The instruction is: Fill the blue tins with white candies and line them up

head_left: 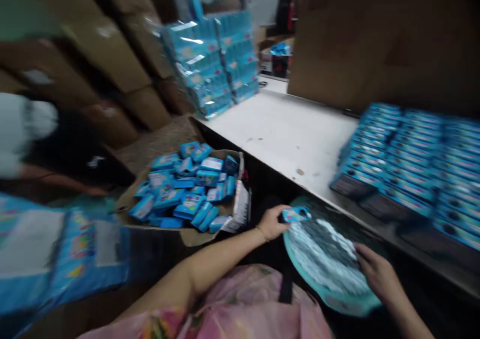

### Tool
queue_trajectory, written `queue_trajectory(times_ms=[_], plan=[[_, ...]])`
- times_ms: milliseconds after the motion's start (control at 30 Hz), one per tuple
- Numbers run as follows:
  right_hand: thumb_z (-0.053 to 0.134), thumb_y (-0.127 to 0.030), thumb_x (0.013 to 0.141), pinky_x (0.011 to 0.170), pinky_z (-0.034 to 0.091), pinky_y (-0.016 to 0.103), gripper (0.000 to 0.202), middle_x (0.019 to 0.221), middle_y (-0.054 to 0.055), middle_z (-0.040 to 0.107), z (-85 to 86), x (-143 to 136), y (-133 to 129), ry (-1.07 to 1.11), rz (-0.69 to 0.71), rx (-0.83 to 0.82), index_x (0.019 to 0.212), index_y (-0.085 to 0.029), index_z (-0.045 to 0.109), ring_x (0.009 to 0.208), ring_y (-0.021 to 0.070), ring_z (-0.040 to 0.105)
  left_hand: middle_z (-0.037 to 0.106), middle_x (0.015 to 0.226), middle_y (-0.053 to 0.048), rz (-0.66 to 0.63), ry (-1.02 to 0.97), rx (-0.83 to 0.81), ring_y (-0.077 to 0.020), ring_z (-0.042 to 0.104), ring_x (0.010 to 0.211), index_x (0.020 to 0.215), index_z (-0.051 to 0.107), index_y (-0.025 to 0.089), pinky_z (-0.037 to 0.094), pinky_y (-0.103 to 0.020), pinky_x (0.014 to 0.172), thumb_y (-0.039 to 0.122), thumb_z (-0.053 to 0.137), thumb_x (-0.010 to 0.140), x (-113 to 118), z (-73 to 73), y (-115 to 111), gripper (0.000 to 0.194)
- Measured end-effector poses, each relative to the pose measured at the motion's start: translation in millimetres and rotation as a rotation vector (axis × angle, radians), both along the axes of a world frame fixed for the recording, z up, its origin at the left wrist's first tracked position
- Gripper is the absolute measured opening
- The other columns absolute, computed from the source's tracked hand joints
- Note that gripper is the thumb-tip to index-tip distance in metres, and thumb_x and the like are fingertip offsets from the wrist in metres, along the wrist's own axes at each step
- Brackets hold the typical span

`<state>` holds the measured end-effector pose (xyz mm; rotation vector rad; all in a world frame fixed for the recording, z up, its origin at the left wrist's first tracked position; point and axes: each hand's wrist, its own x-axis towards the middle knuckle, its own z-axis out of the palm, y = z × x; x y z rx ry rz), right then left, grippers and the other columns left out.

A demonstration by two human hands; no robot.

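Note:
A small blue printed box (296, 214) is pinched between the fingers and thumb of my left hand (273, 223), above the left rim of a round turquoise basin (339, 303). The basin holds a mass of small pale, whitish-blue pieces (318, 259), too blurred to name. At the basin's right side is my right hand (377, 271); its fingertips reach over the pale pieces and are smeared, so any grip there cannot be made out. Left of my left arm stands an open carton (242, 206) heaped with similar small blue boxes (187, 194).
A white table (281, 129) carries stacked blue boxes (405, 164) on the right and clear-wrapped blue packs (213, 64) at the far end. A large cardboard carton (382, 44) stands behind. Blue wrapped packages (75, 254) lie at left, near another person's arm (60, 179).

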<state>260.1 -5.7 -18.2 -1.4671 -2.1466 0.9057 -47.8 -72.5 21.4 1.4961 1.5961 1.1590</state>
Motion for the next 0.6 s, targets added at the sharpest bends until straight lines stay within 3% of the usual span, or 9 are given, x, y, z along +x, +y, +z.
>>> queue_trajectory(times_ms=[100, 200, 367, 600], plan=[[0.036, -0.036, 0.079, 0.077, 0.044, 0.030, 0.034, 0.098, 0.007, 0.065, 65.5, -12, 2, -0.126, 0.104, -0.027, 0.098, -0.024, 0.061, 0.090, 0.0201, 0.059, 0.061, 0.103, -0.005, -0.035, -0.007, 0.006, -0.0177, 0.056, 0.094, 0.107, 0.054, 0.017, 0.042, -0.033, 0.087, 0.015, 0.060, 0.062, 5, -8.2, 8, 0.045], [0.034, -0.029, 0.081, 0.075, 0.041, 0.026, 0.033, 0.098, 0.002, 0.064, 103.3, -20, 7, -0.337, 0.097, -0.018, 0.102, -0.028, 0.060, 0.090, 0.0175, 0.058, 0.059, 0.104, -0.005, -0.102, 0.028, 0.046, -0.0179, 0.055, 0.096, 0.107, 0.053, 0.017, 0.042, -0.034, 0.088, 0.013, 0.057, 0.064, 13, -14.7, 18, 0.044], [0.035, -0.020, 0.081, 0.071, 0.038, 0.025, 0.033, 0.100, 0.001, 0.063, 135.0, -34, 4, -0.666, 0.153, 0.005, 0.102, -0.031, 0.058, 0.092, 0.0176, 0.056, 0.058, 0.107, -0.005, -0.189, 0.108, 0.062, -0.0190, 0.054, 0.099, 0.108, 0.052, 0.019, 0.041, -0.035, 0.090, 0.011, 0.054, 0.063, 28, -10.2, 23, 0.046], [0.034, -0.011, 0.080, 0.070, 0.036, 0.026, 0.035, 0.097, 0.005, 0.061, 160.2, -53, -2, -0.887, 0.241, 0.019, 0.103, -0.027, 0.056, 0.086, 0.0172, 0.057, 0.057, 0.108, -0.005, -0.207, 0.171, 0.075, -0.0189, 0.053, 0.100, 0.109, 0.051, 0.019, 0.041, -0.035, 0.090, 0.010, 0.052, 0.063, 33, -8.5, 27, 0.046]])
